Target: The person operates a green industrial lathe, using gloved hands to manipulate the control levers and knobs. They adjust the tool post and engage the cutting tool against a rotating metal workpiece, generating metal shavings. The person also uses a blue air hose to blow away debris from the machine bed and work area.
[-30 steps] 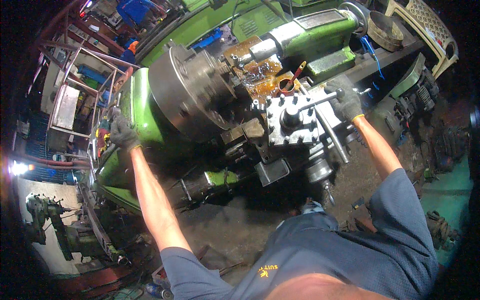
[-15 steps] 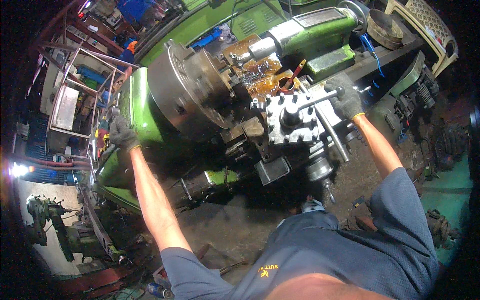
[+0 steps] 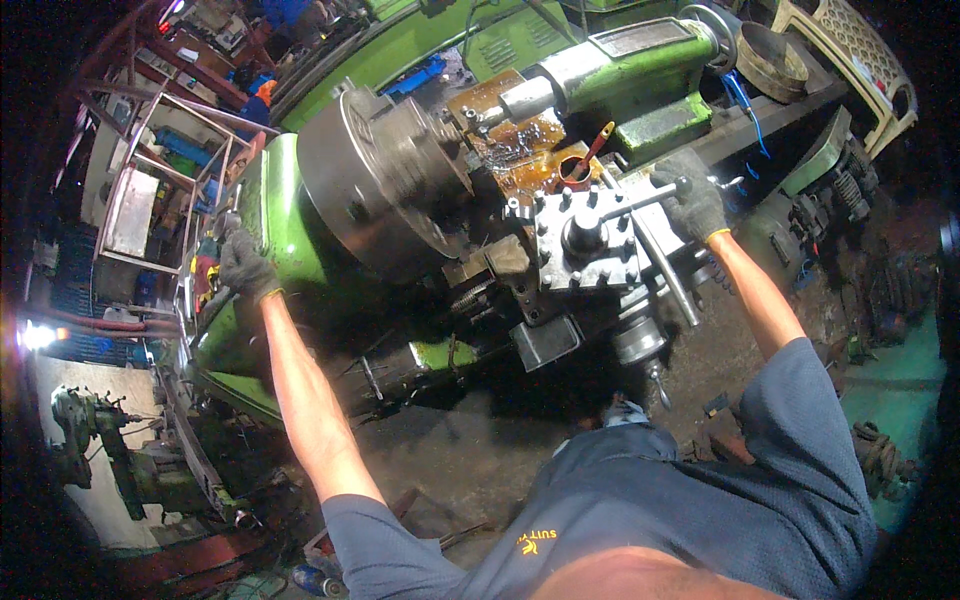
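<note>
A green metal lathe stretches across the view, its large chuck (image 3: 385,180) blurred at the jaws. My left hand (image 3: 245,262), in a grey glove, is closed on a lever (image 3: 229,222) at the left end of the green headstock (image 3: 283,200). On the right, my gloved right hand (image 3: 693,205) curls around a crank handle (image 3: 735,183) beside the square tool post (image 3: 588,250); the fingers hide most of the handle. The ball-ended tool post lever (image 3: 640,200) passes in front of that glove. A brush (image 3: 600,140) stands in a small red pot (image 3: 574,172) behind the tool post.
An oily brown surface (image 3: 525,160) lies between chuck and tailstock (image 3: 640,75). A round tin (image 3: 770,62) and a beige plastic chair (image 3: 855,55) are at the far right. Nearer me, a handwheel (image 3: 640,345) juts from the carriage. A metal frame rack (image 3: 165,180) stands at left.
Marks on the chuck's surface have shifted, so it is turning. Both hands keep their places.
</note>
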Action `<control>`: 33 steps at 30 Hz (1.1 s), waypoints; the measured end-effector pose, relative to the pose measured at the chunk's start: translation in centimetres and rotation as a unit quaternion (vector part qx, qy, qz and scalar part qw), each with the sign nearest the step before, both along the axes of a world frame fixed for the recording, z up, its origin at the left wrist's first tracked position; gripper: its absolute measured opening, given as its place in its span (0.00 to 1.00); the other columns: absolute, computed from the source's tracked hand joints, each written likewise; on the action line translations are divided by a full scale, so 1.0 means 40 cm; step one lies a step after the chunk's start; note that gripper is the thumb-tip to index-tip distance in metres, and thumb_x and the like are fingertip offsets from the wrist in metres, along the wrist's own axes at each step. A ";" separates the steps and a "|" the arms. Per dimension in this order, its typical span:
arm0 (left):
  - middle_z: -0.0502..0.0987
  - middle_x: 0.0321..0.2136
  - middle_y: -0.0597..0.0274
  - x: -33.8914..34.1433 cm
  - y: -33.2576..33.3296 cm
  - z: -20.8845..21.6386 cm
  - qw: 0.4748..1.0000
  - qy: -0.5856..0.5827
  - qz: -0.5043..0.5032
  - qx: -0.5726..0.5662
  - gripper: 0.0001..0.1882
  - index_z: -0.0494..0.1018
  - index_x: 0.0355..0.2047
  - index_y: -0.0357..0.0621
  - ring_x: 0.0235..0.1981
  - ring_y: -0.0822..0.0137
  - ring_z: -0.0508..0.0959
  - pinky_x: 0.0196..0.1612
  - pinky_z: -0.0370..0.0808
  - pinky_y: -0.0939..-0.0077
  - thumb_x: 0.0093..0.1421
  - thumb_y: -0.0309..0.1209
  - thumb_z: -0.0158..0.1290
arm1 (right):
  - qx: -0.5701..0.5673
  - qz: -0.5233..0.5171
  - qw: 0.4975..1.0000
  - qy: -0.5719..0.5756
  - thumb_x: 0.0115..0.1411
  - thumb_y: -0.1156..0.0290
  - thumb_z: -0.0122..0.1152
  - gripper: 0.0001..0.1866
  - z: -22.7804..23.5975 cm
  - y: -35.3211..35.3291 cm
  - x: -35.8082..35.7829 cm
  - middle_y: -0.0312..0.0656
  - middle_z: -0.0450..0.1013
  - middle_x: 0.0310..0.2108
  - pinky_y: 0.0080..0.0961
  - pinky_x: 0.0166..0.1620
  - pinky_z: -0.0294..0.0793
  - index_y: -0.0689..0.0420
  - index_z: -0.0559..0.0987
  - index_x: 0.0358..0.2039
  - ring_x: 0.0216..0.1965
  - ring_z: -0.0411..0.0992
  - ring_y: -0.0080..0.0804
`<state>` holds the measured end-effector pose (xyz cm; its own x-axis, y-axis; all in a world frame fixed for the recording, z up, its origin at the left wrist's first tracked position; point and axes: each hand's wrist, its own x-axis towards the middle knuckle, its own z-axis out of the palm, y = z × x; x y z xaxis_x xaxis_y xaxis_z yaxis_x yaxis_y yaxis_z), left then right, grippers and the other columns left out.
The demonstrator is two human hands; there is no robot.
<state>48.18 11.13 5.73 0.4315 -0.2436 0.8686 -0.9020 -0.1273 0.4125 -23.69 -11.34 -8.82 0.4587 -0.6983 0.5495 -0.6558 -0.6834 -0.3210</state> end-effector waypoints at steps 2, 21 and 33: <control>0.87 0.37 0.51 0.003 0.007 0.000 1.000 -0.005 0.006 0.001 0.18 0.84 0.42 0.33 0.37 0.59 0.84 0.43 0.78 0.66 0.67 0.37 0.54 | 0.041 -0.002 0.999 -0.012 0.57 0.68 0.64 0.19 0.008 0.007 0.005 0.49 0.77 0.51 0.40 0.61 0.72 0.54 0.81 0.50 0.56 0.74 0.50; 0.85 0.30 0.58 0.096 -0.018 -0.057 0.999 -0.007 -0.004 -0.033 0.16 0.83 0.34 0.34 0.30 0.64 0.79 0.37 0.75 0.65 0.65 0.37 0.55 | 0.049 -0.002 0.998 -0.034 0.56 0.73 0.62 0.16 0.012 0.014 0.005 0.49 0.79 0.50 0.39 0.61 0.73 0.57 0.82 0.46 0.55 0.75 0.49; 0.86 0.36 0.53 0.051 0.003 -0.027 0.999 -0.008 -0.018 -0.034 0.15 0.84 0.38 0.33 0.38 0.58 0.83 0.46 0.78 0.64 0.64 0.35 0.56 | 0.058 0.007 0.997 -0.042 0.57 0.72 0.62 0.16 0.003 0.009 0.008 0.51 0.79 0.52 0.39 0.62 0.72 0.57 0.83 0.47 0.56 0.75 0.50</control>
